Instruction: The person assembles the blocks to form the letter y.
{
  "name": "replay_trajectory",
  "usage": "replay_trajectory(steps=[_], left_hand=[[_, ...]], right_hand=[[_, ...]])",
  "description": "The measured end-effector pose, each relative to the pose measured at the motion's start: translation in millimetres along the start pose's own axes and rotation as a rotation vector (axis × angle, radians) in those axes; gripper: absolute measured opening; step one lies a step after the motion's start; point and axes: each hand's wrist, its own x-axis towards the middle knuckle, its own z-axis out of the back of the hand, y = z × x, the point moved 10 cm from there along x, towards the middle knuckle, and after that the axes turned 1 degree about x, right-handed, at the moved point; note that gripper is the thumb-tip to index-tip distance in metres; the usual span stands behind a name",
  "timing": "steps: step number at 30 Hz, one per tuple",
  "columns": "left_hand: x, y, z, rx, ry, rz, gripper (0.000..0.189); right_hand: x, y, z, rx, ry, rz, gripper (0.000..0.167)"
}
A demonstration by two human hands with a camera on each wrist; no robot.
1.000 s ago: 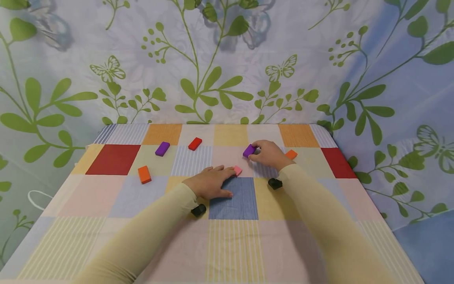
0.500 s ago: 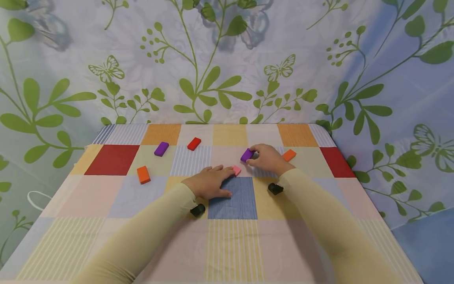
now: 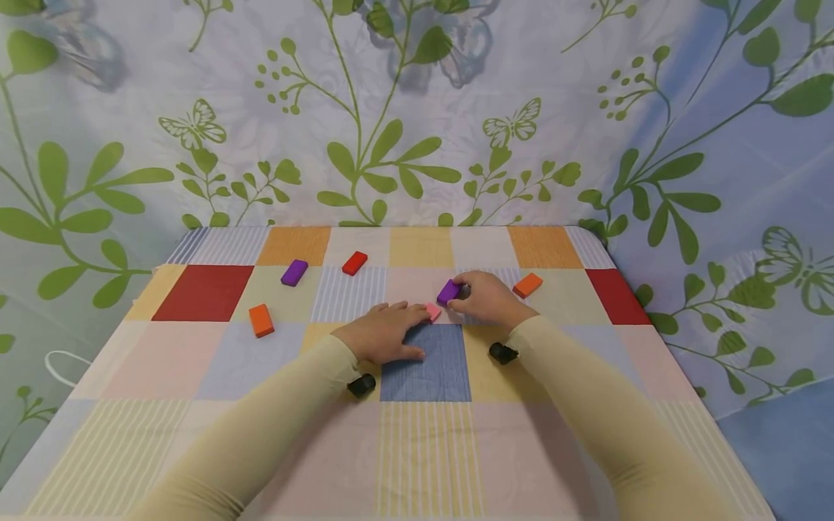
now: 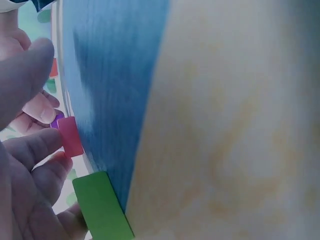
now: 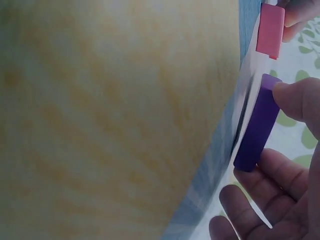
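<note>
My right hand pinches a purple block between thumb and fingers, with the block's long side facing the camera in the right wrist view. Just beyond that block's end, a pink block stands at the fingertips of my left hand, near the middle of the tablecloth. The left fingers lie fairly straight and spread, touching the pink block. A green block shows beside the left hand's lower fingers in the left wrist view; in the head view the hand hides it.
Another purple block and a red block lie at the back left. One orange block is farther left; a second orange block lies behind the right hand. A patchwork cloth covers the table, with a leaf-patterned curtain behind.
My right hand has brought the purple block left and nearer to me, closer to the pink block. The left hand has stayed in place.
</note>
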Motion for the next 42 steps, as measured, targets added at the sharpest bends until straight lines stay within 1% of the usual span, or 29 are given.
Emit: replay_trajectory(steps=[6, 9, 11, 13, 17, 23, 32, 42], left_hand=[[4.3, 0.6, 6.5, 0.003, -0.061, -0.008, 0.071], [7.6, 3.0, 9.5, -0.033, -0.097, 0.009, 0.067], [8.8, 4.8, 10.5, -0.059, -0.107, 0.024, 0.068], [9.3, 6.0, 11.3, -0.081, -0.11, 0.035, 0.069], [8.9, 7.3, 11.5, -0.074, -0.098, 0.041, 0.068], [10.3, 9.2, 9.4, -0.077, -0.09, 0.037, 0.067], [11.4, 15.3, 5.4, -0.124, -0.088, 0.073, 0.068], [11.3, 15.5, 5.4, -0.131, -0.083, 0.07, 0.07]], right_hand=[[1.5, -1.4, -2.1, -0.018, 0.006, 0.011, 0.062], [1.4, -1.5, -1.6, -0.017, 0.006, 0.01, 0.062], [1.1, -0.9, -1.1, -0.015, 0.004, 0.013, 0.061], [0.9, 0.2, -1.2, -0.013, 0.002, 0.017, 0.061], [1.4, 2.8, -3.1, -0.018, 0.004, 0.029, 0.061], [-0.4, 6.6, -4.7, -0.044, 0.011, 0.023, 0.06], [-2.5, 8.6, -6.9, -0.052, 0.022, 0.011, 0.059], [-0.3, 7.0, -9.2, -0.045, 0.033, -0.005, 0.058]])
